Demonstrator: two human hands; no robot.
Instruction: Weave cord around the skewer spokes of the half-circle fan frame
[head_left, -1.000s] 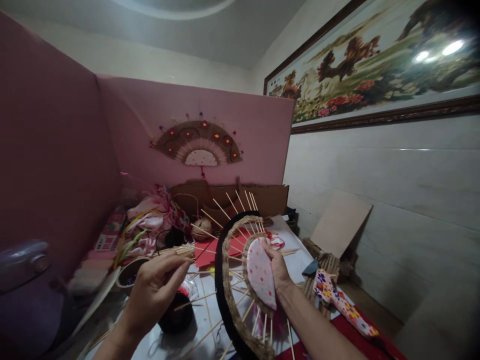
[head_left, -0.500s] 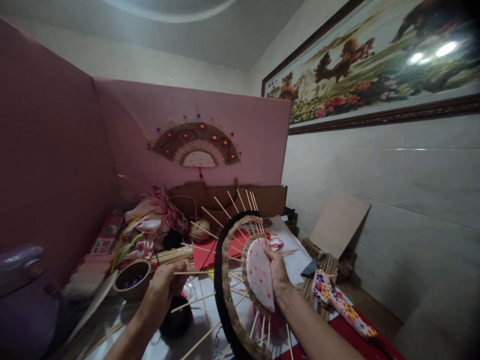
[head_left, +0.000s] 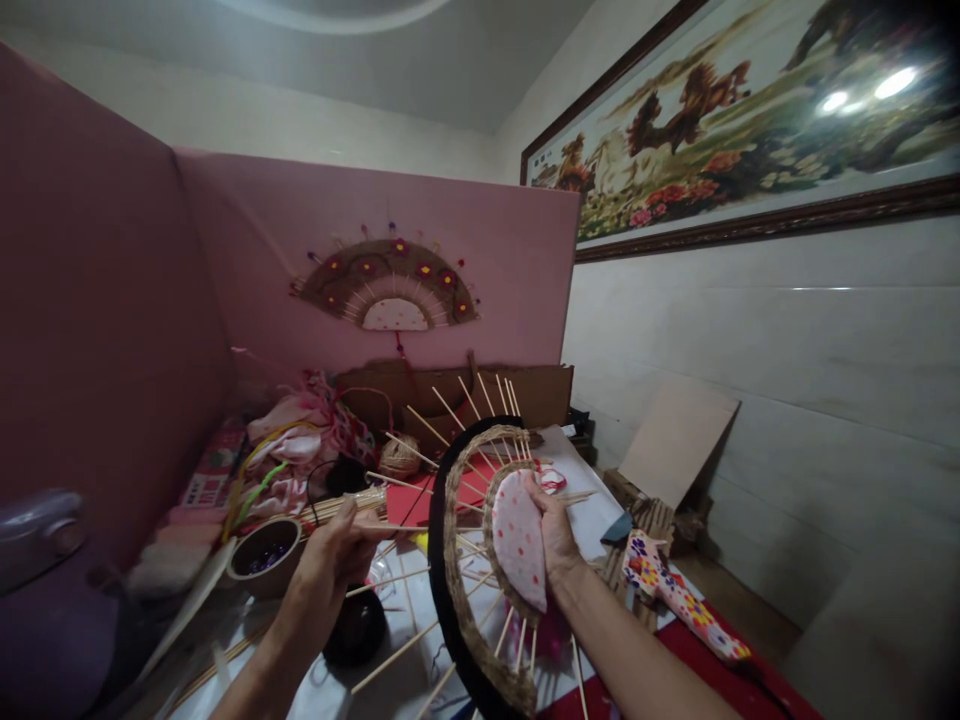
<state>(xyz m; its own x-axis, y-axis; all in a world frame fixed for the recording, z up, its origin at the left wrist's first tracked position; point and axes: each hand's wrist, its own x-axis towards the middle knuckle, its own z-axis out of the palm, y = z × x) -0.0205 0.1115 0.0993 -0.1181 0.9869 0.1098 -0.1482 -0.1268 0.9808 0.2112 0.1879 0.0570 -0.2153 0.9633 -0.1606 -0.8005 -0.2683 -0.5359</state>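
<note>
My right hand (head_left: 559, 535) grips a half-woven fan by its white, red-spotted half-round centre (head_left: 519, 540), thumb on the front. Thin wooden sticks fan out from this centre through a band of tan twine (head_left: 451, 530) and an outer band of black yarn (head_left: 442, 580). The fan stands on edge, its curve facing left. My left hand (head_left: 334, 560) is at the left, its fingers closed at the tip of one stick (head_left: 409, 527). A thin black strand (head_left: 417, 500) runs from the fan toward these fingers; the fingertips are partly hidden.
A finished fan (head_left: 397, 285) hangs on the pink partition. A bowl of dark beads (head_left: 264, 560), a twine ball (head_left: 400, 455), red paper (head_left: 409, 505) and a black yarn roll (head_left: 356, 625) surround the work. At right lies a flower-patterned glue gun (head_left: 686, 595).
My left hand has moved from free space left of the fan to a stick's tip, bringing the black strand behind that stick. My right hand keeps its hold on the fan.
</note>
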